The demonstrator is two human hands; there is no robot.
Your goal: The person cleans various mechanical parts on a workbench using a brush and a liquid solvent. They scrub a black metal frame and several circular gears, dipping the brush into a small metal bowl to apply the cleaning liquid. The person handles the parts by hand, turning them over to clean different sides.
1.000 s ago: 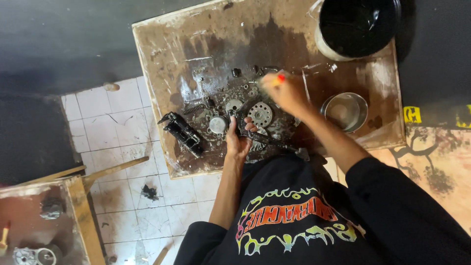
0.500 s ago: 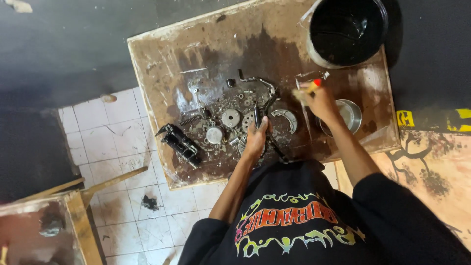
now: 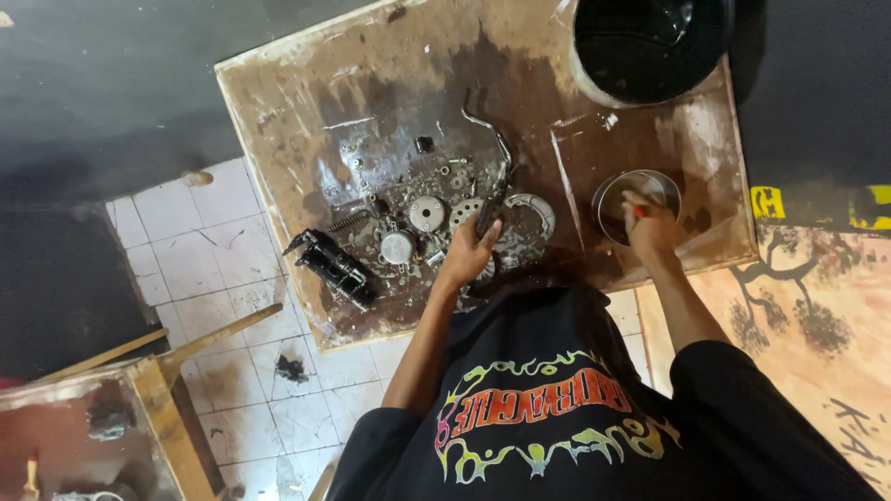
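Greasy, stained wooden board (image 3: 371, 83) fills the upper middle of the frame, sitting over white floor tiles. Left hand (image 3: 467, 252), at centre, is wrapped around the grip end of a bent metal lever (image 3: 497, 167) that runs up the board, with gears and small parts scattered just left of it. Right hand (image 3: 650, 227), centre right, is curled over the small steel bowl (image 3: 613, 190), pinching something red-tipped; can't tell what exactly. Black-filled bucket (image 3: 650, 42) sits top right.

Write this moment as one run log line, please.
left hand: grips metal lever | right hand: holds brush in small metal bowl | wooden board: oily parts
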